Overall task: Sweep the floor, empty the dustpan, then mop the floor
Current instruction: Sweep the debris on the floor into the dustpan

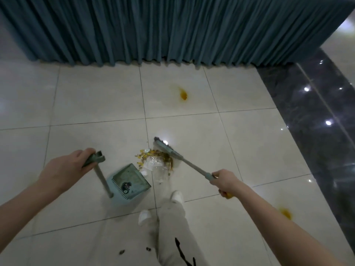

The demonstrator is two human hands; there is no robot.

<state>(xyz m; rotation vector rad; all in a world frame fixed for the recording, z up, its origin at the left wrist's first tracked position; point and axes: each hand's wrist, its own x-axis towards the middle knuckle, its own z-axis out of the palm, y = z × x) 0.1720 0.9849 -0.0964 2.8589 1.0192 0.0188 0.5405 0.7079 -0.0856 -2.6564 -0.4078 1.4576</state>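
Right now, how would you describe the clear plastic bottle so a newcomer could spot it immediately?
Start at the teal curtain and come down the pale tiled floor to the litter pile beside the broom head. The clear plastic bottle lies there, just right of the dustpan. Unlike the yellow scraps around it, it is see-through and much bigger.

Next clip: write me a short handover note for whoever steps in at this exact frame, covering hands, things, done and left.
Left hand grips the dustpan handle; pan on the floor, mouth toward the debris, a little rubbish inside.
Right hand grips the broom, head against the pile's far side.
Done: rubbish gathered beside the pan.
Left: sweep it in, empty the pan, mop the orange stains.
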